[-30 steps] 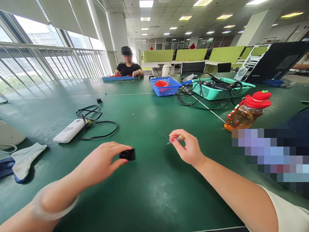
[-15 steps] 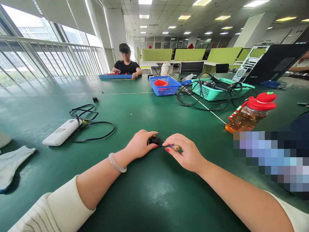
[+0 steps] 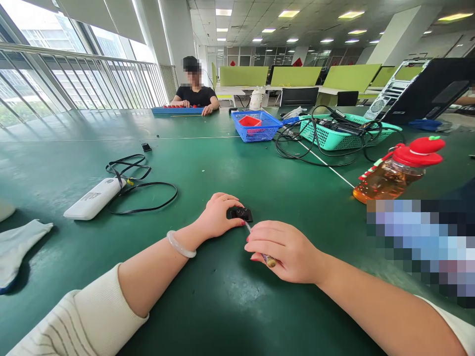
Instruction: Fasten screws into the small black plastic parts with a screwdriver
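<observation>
On the green tabletop (image 3: 193, 291), my left hand (image 3: 218, 215) is closed around the left end of a small black part (image 3: 244, 213), thumb in front and fingers behind. The part looks like a little box with an uneven, dotted top; its exact kind I cannot make out. My right hand (image 3: 285, 249) pinches a small screwdriver (image 3: 269, 260) with a yellowish handle end. The thin shaft slants up and left from those fingers, its tip beside my left thumb at the front edge of the part. Most of the handle is hidden in my right hand.
To the left lie a white power bank (image 3: 92, 200), a looped black cable (image 3: 174, 195) and a pale cloth (image 3: 22, 247). A blue basket (image 3: 258, 132), a teal basket (image 3: 334, 141) with cables and a red-lidded bottle (image 3: 393, 178) stand right. Across sits a person (image 3: 195, 94).
My right hand has moved toward me, and the screwdriver now slants more steeply at the part's front edge. My left hand stays on the black part, whose right end shows more.
</observation>
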{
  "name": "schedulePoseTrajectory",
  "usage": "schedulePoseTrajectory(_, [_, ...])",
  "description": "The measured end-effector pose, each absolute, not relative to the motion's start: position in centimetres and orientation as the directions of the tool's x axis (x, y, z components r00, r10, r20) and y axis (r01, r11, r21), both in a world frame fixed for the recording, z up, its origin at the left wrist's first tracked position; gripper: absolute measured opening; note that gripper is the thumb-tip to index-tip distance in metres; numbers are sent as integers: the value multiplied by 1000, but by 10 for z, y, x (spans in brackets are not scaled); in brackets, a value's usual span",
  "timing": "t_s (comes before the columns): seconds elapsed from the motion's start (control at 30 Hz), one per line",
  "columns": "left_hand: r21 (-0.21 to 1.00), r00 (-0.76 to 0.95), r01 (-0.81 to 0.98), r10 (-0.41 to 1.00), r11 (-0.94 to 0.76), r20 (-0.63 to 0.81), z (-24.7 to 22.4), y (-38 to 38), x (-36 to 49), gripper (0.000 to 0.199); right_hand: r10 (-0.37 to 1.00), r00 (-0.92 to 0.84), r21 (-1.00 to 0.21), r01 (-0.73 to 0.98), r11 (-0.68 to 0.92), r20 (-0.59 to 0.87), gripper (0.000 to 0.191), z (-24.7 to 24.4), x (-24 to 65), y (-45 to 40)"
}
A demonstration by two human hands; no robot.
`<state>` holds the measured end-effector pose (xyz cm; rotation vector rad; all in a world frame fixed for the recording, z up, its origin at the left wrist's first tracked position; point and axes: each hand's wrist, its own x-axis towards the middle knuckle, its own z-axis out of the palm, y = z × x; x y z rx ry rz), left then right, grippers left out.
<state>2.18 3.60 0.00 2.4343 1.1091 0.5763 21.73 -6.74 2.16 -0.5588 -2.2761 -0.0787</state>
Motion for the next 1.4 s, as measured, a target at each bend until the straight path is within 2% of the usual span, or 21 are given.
schedulePoseTrajectory(0.27, [520, 605, 600, 770, -608, 202, 0, 35, 23, 30, 309, -668, 10, 428, 904, 677, 20, 23, 216, -69])
schedulePoseTrajectory(0.57, [502, 627, 597, 755, -625, 195, -1, 37, 23, 28, 287, -694, 37, 412, 911, 660, 21, 22, 217, -69])
schedulePoseTrajectory(0.8, [498, 622, 604, 758, -622, 193, -2, 37, 23, 29, 307, -737, 51, 419, 907, 601, 13, 22, 217, -69])
schedulePoseTrajectory(1.03, [504, 616, 610, 766, -611, 182, -1, 37, 23, 29, 334, -773, 67, 435, 898, 539, 21, 20, 218, -69])
schedulePoseTrajectory(1.13, [505, 620, 605, 762, -615, 186, 0, 37, 23, 29, 329, -799, 79, 422, 903, 503, 19, 19, 217, -69])
schedulePoseTrajectory(1.27, [496, 627, 600, 754, -628, 197, -3, 39, 23, 29, 340, -759, 67, 449, 891, 556, 10, 19, 218, -68])
schedulePoseTrajectory(1.4, [493, 627, 602, 754, -628, 195, -4, 39, 23, 31, 405, -601, 10, 567, 824, 690, 5, 22, 221, -66])
